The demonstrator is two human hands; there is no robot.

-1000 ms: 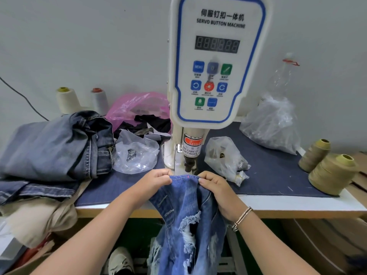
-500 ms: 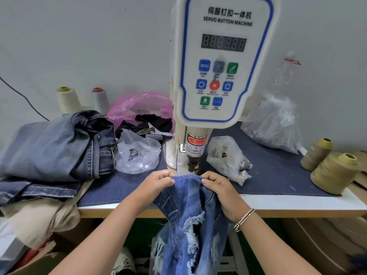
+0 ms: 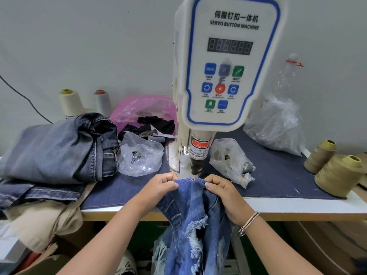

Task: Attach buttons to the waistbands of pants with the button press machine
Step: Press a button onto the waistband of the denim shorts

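Over on the left of the table a heap of folded jeans lies in front of two pale thread cones. Next comes a clear bag with small metal pieces inside, buttons perhaps, though they are too small to tell. The left hand pinches the waistband of the ripped blue pants, fingers curled over its top edge. The band sits just under the ram of the button machine, with a small metal button showing on it. The right hand pinches the same edge on the other side. Beyond it lie another clear bag and two tan thread cones.
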